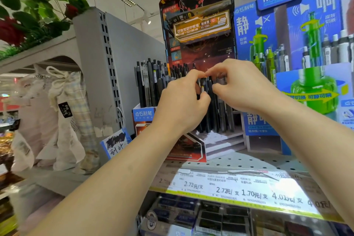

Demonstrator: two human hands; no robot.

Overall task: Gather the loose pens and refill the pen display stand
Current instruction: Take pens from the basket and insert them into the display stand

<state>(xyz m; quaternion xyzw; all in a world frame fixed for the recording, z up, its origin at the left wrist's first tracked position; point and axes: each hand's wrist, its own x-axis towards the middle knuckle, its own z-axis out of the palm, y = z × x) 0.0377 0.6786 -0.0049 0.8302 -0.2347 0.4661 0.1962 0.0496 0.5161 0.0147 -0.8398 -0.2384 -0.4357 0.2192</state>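
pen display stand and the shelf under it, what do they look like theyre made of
The pen display stand looks like printed cardboard with a slightly glossy finish: flat folded panels, cut edges, graphics all over. The shelf looks like painted sheet metal, pale grey and matt, judging by its regular punched holes. The black pens appear to be plastic, though the blur leaves that open.

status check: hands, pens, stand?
Left hand pinching a dark pen. Right hand fingertips at the pen tops, grip unclear. Stand part full, front steps bare. Nothing in the way.
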